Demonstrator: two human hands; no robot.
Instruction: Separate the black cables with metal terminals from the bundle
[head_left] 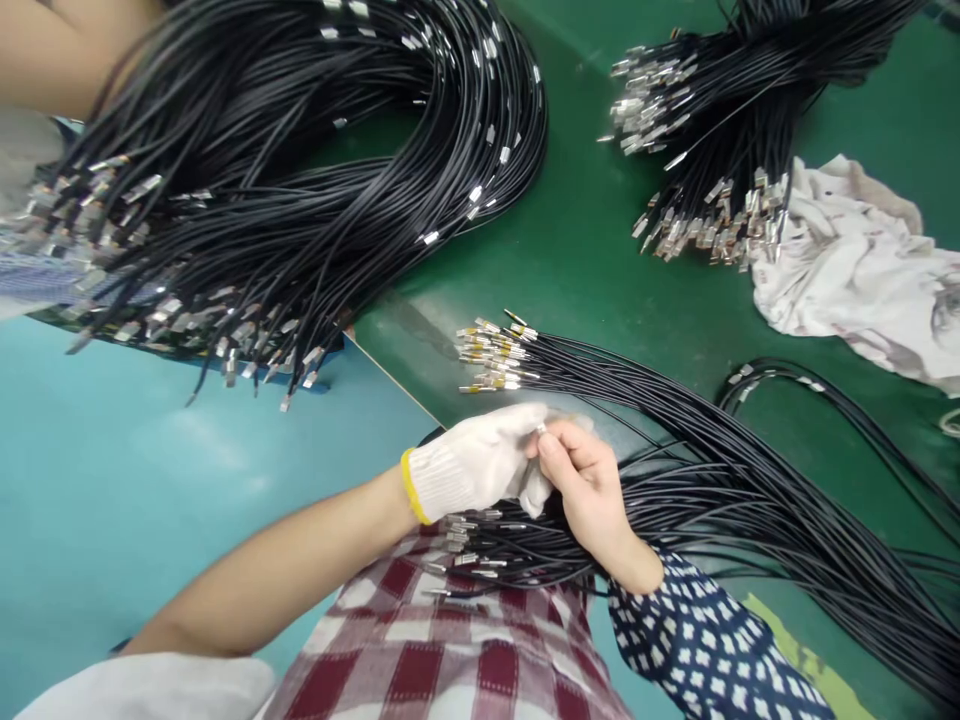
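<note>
Centrally, the gloved left hand (480, 460) and bare right hand (589, 482) meet, the right pinching a small, blurred pale piece (541, 428) between thumb and fingertip; whether the left closes on anything cannot be told. Beneath them, black cables (675, 398) run lengthwise toward the near right, with metal tips (495, 357) just beyond the left hand and others on its near side.
</note>
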